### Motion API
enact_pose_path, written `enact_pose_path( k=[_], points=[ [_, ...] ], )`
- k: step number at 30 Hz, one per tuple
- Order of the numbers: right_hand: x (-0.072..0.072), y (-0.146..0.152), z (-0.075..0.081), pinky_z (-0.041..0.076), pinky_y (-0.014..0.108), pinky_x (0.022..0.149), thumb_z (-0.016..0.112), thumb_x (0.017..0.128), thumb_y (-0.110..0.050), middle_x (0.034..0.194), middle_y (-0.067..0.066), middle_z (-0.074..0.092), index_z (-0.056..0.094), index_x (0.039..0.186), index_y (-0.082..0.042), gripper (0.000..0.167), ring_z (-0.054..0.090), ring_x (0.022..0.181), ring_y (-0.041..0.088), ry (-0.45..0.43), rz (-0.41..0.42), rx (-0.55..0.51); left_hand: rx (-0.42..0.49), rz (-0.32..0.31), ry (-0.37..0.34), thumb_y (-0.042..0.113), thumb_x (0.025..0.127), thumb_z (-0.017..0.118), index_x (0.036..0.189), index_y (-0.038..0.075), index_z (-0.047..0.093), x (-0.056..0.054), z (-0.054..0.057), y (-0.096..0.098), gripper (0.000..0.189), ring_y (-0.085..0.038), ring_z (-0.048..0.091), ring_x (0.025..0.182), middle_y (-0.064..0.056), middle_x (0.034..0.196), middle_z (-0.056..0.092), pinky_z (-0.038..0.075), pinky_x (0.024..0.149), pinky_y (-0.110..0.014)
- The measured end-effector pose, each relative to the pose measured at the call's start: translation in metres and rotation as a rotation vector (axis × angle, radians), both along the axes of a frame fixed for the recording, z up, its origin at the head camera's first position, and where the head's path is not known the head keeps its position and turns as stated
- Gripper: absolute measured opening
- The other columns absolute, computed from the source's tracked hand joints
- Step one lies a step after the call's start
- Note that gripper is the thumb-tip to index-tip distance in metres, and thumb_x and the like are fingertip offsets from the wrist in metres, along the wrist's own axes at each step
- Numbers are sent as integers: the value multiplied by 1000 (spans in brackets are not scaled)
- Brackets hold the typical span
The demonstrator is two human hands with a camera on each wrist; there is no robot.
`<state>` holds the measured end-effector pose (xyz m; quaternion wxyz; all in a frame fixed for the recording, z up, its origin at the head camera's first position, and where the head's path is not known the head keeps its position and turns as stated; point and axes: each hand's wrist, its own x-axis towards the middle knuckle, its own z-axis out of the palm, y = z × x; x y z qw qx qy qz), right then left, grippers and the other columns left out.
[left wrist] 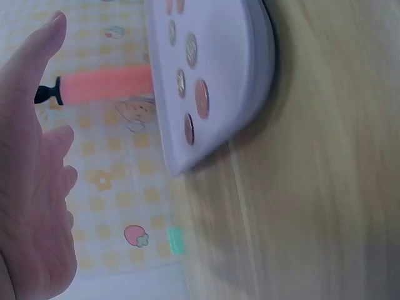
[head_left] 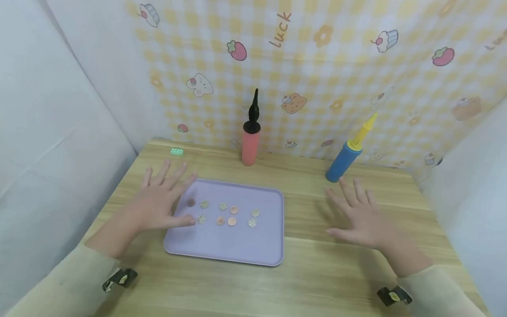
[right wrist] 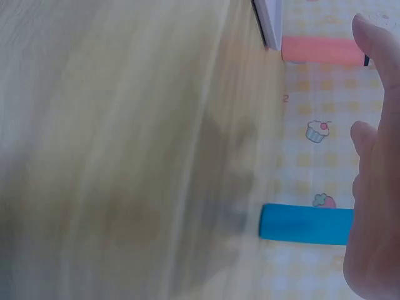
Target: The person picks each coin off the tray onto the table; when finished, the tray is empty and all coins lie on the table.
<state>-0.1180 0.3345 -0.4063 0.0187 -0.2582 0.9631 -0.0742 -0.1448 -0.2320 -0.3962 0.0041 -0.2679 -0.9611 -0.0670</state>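
Observation:
My left hand (head_left: 160,202) hovers with spread fingers over the left edge of a lilac tray (head_left: 222,247). Silvery coins (head_left: 223,206) and copper-coloured coins (head_left: 231,221) lie flat in loose rows in it; the left wrist view shows several coins (left wrist: 191,50) near the tray corner. To the right of the tray, my right hand (head_left: 362,220) is held above the table, fingers apart and nothing in it. Just beyond its fingertips stands a blue balloon pump (head_left: 342,163) with a yellow nozzle, seen partly behind the hand in the right wrist view.
A pink balloon pump (head_left: 249,147) with a black nozzle stands behind the tray. At the back left of the wooden table (head_left: 309,281) lies a small mint-green studded block (head_left: 177,151). Yellow checked cloth (head_left: 301,53) hangs behind, with white cloth (head_left: 59,110) along the sides.

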Motion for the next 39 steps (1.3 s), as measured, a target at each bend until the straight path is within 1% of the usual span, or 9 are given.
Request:
enact_pose_path(
  k=[3,5,10,13,16,21,25,31,39],
  points=[
    [0,-4,-11,-7,80,118,71,94,-63,177,17,-12,18,173,-20,104,-20,156,54,-22,-2,-52,57,-10,-18,76,87,70,172,19,25,4,-4,1,113,-53,-7,159,-15,179,5,-8,116,-82],
    [-2,-8,-17,-6,81,117,71,96,-60,177,18,-12,18,173,-19,103,-19,155,55,-48,-6,-94,136,-18,-60,69,87,75,172,17,25,5,-11,2,111,-57,-2,158,-17,178,7,-4,115,-85],
    [-8,-21,-36,5,89,112,73,97,-51,176,23,-8,22,172,-16,97,-10,155,61,-97,-15,-252,293,-2,-137,62,84,83,171,15,25,0,-43,-3,115,-63,8,155,-23,176,14,4,113,-88],
    [-11,-30,-48,13,90,109,75,97,-46,176,28,1,27,171,-14,93,1,155,63,-111,-31,-350,317,15,-157,65,80,85,170,11,27,-3,-61,-6,120,-64,9,155,-28,174,16,4,113,-87],
    [-13,-41,-61,15,85,114,76,96,-43,175,29,8,33,168,-13,89,7,157,59,-115,-54,-423,336,41,-193,66,77,86,169,6,29,-4,-70,-6,124,-64,6,154,-31,173,16,3,115,-85],
    [-18,-59,-79,15,76,121,78,95,-50,174,26,18,44,164,-14,85,14,159,52,-78,-96,-425,341,105,-242,68,71,90,167,1,29,-3,-74,-8,131,-63,5,155,-30,173,17,2,118,-81],
    [-22,-70,-86,18,73,122,76,94,-56,172,22,29,49,160,-15,82,23,157,48,-15,-115,-400,346,137,-246,68,69,92,167,0,30,-2,-77,-10,134,-61,5,156,-25,174,21,0,120,-76],
    [-31,-90,-87,30,69,119,79,93,-48,162,21,46,61,149,-10,70,39,151,43,103,-71,-455,352,163,-241,66,66,94,165,2,37,1,-76,-10,131,-60,6,156,-23,174,23,-1,120,-76],
    [-46,-133,-85,36,61,119,78,93,-48,157,18,53,72,138,-12,58,46,146,40,142,-54,-462,366,161,-233,65,65,95,163,3,41,-2,-79,-6,128,-60,6,156,-23,174,24,-1,119,-79]
  ],
)
